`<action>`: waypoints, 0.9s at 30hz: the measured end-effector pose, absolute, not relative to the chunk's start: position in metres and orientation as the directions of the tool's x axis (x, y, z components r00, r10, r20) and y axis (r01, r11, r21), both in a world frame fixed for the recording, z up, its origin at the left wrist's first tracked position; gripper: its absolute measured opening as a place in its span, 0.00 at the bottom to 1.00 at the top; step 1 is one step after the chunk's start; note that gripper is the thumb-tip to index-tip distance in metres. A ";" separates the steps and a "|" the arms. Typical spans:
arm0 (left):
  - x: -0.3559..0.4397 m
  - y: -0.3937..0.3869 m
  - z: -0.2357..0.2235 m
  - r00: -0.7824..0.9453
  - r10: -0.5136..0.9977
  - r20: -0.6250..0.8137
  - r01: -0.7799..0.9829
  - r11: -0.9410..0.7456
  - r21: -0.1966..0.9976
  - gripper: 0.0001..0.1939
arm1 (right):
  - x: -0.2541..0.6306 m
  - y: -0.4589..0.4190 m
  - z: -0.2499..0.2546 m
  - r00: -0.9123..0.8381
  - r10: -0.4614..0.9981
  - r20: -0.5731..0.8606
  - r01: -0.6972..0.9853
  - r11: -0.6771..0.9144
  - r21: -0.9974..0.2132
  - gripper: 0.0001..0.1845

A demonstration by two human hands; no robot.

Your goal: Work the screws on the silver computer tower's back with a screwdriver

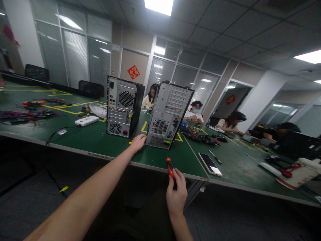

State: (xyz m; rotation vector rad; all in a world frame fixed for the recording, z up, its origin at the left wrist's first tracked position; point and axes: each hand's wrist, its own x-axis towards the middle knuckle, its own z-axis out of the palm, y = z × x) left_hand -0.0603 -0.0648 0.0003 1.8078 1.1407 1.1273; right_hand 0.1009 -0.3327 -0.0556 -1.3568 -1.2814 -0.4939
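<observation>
Two computer towers stand upright on the green table, their rear panels with vents and ports facing me. My left hand reaches to the lower left corner of the right computer tower, fingers closed against its side and partly hidden. The left computer tower is just beyond that hand. A small yellow piece shows beside my left wrist, too small to name. In my right hand is a red and black screwdriver, held by its handle. Its shaft points toward the base of the right tower, apart from it.
Bundled wires, a white power strip and a white basket lie on the left. On the right are a smartphone, a pen and black cables. Several people sit across the table.
</observation>
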 end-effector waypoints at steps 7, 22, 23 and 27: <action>-0.060 -0.066 0.001 0.221 0.925 0.310 0.326 -0.369 0.870 0.14 | 0.101 -0.332 -0.054 0.346 0.381 0.858 0.858 0.242 -0.453 0.14; -0.061 -0.062 -0.002 0.246 0.916 0.318 0.321 -0.386 0.865 0.15 | 0.101 -0.333 -0.056 0.344 0.402 0.849 0.857 0.235 -0.459 0.15; -0.061 -0.061 -0.002 0.245 0.915 0.319 0.321 -0.387 0.864 0.15 | 0.100 -0.333 -0.055 0.360 0.407 0.840 0.846 0.237 -0.478 0.14; -0.061 -0.062 -0.002 0.240 0.918 0.316 0.320 -0.382 0.867 0.15 | 0.099 -0.333 -0.053 0.382 0.428 0.819 0.816 0.261 -0.517 0.15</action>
